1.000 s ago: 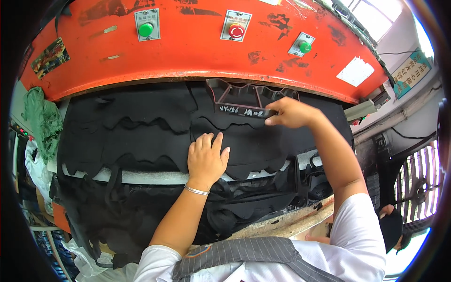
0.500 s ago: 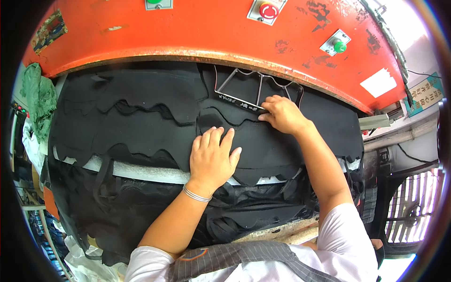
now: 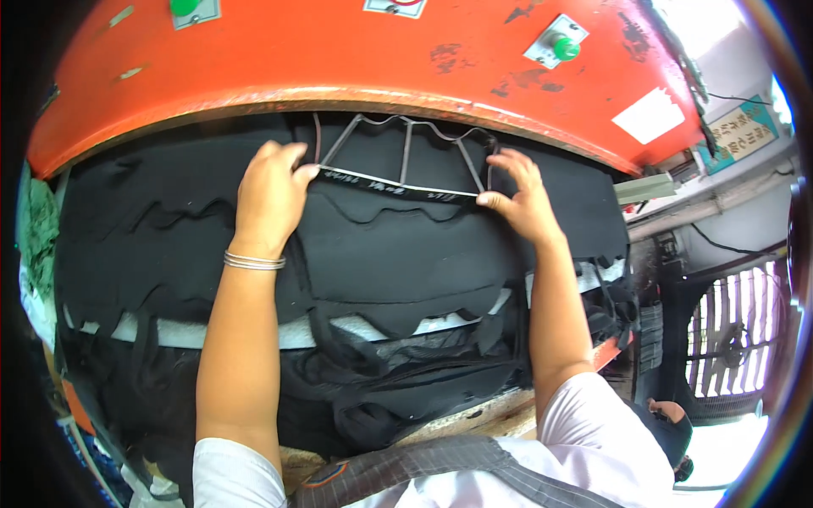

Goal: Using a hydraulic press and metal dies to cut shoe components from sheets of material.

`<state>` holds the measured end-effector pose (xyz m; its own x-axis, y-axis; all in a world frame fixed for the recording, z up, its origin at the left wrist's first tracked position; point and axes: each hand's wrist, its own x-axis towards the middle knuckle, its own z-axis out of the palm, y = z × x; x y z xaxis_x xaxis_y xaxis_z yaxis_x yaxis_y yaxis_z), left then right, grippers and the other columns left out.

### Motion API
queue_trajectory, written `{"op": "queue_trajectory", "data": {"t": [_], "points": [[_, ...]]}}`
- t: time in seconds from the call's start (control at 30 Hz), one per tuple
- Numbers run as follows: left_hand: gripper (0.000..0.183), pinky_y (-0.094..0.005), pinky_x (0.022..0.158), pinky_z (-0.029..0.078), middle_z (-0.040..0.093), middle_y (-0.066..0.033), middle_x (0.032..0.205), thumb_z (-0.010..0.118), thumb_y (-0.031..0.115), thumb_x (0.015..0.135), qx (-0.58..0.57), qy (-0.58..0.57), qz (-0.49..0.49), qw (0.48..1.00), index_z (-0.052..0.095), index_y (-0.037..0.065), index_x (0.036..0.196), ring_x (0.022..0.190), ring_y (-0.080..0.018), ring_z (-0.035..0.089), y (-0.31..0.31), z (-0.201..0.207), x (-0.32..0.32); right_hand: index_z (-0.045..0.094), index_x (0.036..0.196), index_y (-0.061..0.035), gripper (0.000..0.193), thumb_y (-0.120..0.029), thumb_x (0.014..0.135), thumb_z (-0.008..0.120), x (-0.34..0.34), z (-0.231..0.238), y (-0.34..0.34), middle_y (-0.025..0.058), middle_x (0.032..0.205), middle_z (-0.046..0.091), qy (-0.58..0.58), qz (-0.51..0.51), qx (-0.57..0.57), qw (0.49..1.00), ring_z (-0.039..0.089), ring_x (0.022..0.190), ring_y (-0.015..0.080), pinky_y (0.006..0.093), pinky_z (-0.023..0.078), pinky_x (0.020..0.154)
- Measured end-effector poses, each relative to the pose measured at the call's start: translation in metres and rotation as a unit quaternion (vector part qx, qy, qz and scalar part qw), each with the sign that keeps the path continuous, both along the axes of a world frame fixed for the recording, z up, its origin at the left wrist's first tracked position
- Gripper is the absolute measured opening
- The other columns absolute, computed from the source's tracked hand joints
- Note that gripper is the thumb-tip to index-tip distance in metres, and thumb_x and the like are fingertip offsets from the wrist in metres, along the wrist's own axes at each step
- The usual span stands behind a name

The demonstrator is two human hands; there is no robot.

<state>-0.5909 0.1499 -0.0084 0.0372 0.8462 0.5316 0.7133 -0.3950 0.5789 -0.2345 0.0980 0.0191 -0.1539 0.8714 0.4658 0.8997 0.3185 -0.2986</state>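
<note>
A metal cutting die, with a straight front edge, cross bars and a wavy far edge, sits on black sheet material close under the press. My left hand closes on its left end, thumb at the front corner. At the other end, my right hand grips it with the thumb at the front corner and fingers curled round the side. Wavy cut lines run across the black sheet in front of the die and to its left.
The orange-red press body spans the far side, with a green button on it. Black offcuts hang over the near edge beside a pale board edge. Green cloth lies far left. Another person is at lower right.
My left hand has left the sheet and moved up and left to the die's left end. My right hand has shifted to its right end. The view has swung right.
</note>
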Motion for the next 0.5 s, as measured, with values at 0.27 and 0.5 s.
{"op": "queue_trajectory", "data": {"t": [0.27, 0.5], "points": [[0.016, -0.0374, 0.074, 0.048, 0.059, -0.0063, 0.081, 0.072, 0.015, 0.078, 0.005, 0.035, -0.001, 0.999, 0.074, 0.007, 0.092, 0.081, -0.0259, 0.057, -0.009, -0.019, 0.016, 0.058, 0.097, -0.0032, 0.034, -0.018, 0.074, 0.079, -0.001, -0.012, 0.009, 0.0165, 0.123, 0.059, 0.086, -0.02, -0.115, 0.989, 0.06, 0.105, 0.0329, 0.0383, 0.049, 0.085], [0.015, -0.0384, 0.073, 0.047, 0.059, -0.0088, 0.078, 0.074, 0.014, 0.075, 0.02, -0.011, 0.009, 1.0, 0.074, 0.004, 0.086, 0.079, -0.028, 0.058, -0.008, -0.021, 0.007, 0.059, 0.101, -0.0038, 0.033, -0.01, 0.075, 0.079, 0.013, -0.028, 0.035, 0.0214, 0.127, 0.059, 0.098, 0.055, -0.114, 0.987, 0.046, 0.131, 0.0327, 0.0372, 0.043, 0.099]]}}
